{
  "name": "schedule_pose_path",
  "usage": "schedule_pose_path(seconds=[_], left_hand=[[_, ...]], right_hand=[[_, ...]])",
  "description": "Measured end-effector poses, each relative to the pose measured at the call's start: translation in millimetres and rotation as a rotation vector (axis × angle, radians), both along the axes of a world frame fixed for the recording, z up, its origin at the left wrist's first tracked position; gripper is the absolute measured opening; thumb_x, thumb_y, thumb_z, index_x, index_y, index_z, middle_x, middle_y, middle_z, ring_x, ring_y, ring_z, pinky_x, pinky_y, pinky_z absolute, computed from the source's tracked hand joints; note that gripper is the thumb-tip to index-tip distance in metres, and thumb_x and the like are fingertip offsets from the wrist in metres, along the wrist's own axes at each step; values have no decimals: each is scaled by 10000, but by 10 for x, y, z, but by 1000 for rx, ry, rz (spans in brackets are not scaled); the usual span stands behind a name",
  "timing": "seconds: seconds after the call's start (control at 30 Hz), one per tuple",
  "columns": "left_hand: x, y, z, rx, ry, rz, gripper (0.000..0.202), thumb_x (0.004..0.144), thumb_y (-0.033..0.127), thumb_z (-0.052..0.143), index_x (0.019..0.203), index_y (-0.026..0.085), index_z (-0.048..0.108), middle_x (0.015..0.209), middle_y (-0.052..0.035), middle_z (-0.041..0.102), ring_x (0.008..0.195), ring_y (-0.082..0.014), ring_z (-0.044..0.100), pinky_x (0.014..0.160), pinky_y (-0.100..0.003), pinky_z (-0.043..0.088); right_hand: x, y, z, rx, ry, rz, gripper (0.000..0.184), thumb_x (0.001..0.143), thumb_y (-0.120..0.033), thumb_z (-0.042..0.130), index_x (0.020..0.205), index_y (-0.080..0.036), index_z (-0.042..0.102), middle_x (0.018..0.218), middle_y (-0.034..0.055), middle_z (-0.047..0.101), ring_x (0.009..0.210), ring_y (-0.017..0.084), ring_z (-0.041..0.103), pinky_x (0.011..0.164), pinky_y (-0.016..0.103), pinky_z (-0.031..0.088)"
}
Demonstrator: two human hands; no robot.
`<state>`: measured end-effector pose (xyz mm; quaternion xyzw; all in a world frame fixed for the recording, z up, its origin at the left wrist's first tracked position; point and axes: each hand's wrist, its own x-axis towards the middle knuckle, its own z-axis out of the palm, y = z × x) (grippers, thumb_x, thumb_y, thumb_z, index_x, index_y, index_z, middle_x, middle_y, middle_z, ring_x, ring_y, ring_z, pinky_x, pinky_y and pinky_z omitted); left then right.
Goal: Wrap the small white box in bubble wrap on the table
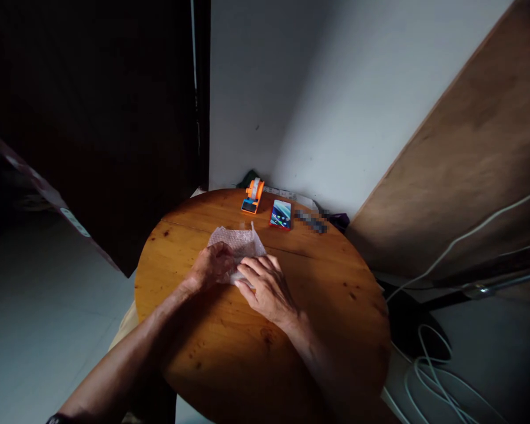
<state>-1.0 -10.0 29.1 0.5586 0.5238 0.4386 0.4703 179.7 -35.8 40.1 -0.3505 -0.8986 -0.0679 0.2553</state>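
— Nearest first?

— Round wooden table (247,359), bare at six o'clock, crossed there by both forearms coming in over the near rim.

— Then the left hand?

— Left hand (212,268) just past the centre, toward eleven o'clock. Fingers curled down onto the near-left corner of the bubble wrap (238,241). Tips tucked under the knuckles, so impossible to tell pinch from press.

— And the right hand?

— Right hand (267,288) just beside it, toward twelve o'clock. Fingers straight and a little spread, lying flat, tips resting on the near edge of the bubble wrap. Pressing down, gripping nothing.

— Hands touching?

— Very close together. Contact hard to judge (dim light, deep shadow on this side).

— Place of the bubble wrap?

— Flat on the tabletop, reaching from under both hands toward twelve o'clock, with a small peak sticking up at its far edge.

— Farther out?

— At the far rim, twelve o'clock: orange tape dispenser (252,196), apart from the wrap. Just beside it, toward one o'clock: smartphone (281,214) in a red case, screen up and lit.

— Off the table?

— White cables (433,371) looped on the floor at four o'clock. Wooden board (468,147) leaning at two o'clock. White wall (318,88) behind at twelve, dark door (115,118) at ten.
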Motion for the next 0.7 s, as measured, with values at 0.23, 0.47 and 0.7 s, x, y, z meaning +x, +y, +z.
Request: schedule_pose_path(seconds=[0.23,0.47,0.7], left_hand=[[-277,-22,45,118,297,-24,347,714,275,618,1036,153,662,896,-52,720,799,-184,650,673,-247,480],[-334,-16,83,18,777,76,337,778,184,573,1101,183,668,924,-71,731,862,-219,677,745,-282,482],[-533,-102,96,-97,824,130,501,811,345,633,1244,101,570,922,-115,732,821,-220,699,696,-277,497]], right_hand=[[-17,21,-86,-30,-72,-60,213,940,-285,565,1128,-206,629,1160,73,653,997,233,531,896,390,343],[-135,-24,-60,-15,-197,-171,267,934,-341,607,1188,-262,617,1166,74,620,1010,244,516,896,407,327],[-192,-42,-39,15,-258,-179,319,967,-286,545,1285,-295,570,1190,84,615,1024,252,532,957,448,301]])
